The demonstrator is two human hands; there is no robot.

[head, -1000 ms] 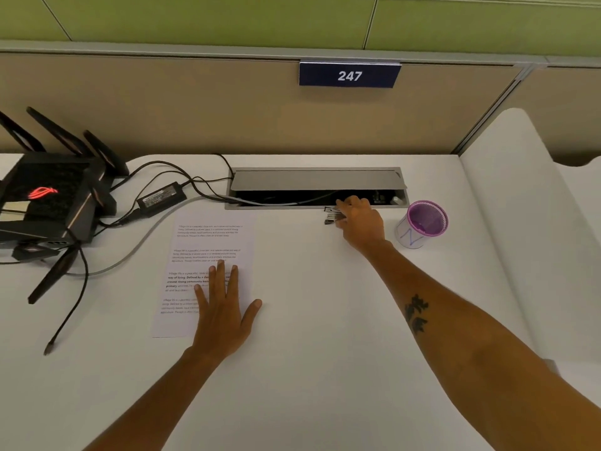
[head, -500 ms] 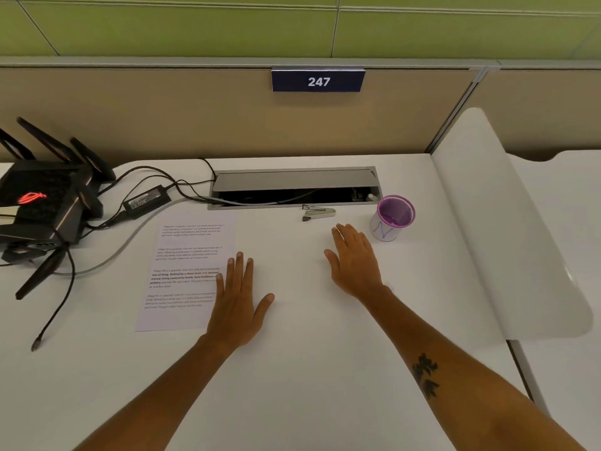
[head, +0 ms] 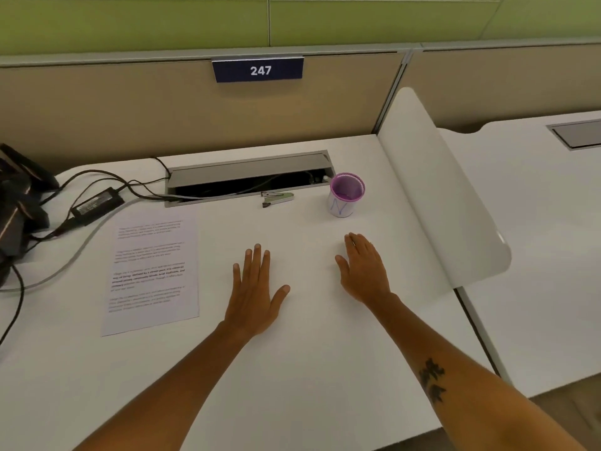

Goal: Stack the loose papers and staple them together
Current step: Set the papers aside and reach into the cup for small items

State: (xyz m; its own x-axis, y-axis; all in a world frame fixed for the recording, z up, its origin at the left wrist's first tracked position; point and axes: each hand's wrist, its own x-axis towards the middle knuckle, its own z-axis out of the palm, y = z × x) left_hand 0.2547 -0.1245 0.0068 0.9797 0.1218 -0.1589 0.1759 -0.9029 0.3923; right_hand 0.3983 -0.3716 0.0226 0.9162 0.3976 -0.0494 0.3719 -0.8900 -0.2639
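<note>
Head view: papers (head: 153,271) print unreadable; router (head: 16,206) cropped left.

The desk (head: 292,369) has a smooth, matt white top, and it looks like laminate. On it, left of the stapler (head: 278,198), lies matt white paper (head: 154,271) with printed text. The stapler has a shiny metal body. Just behind it, the cable hatch (head: 247,170) is brushed grey metal. Right of the stapler, a cup (head: 345,195) shows a purple mesh rim and a white, paper-like wall. Far left of the stapler, the power adapter (head: 97,201) is matt black plastic.
</note>
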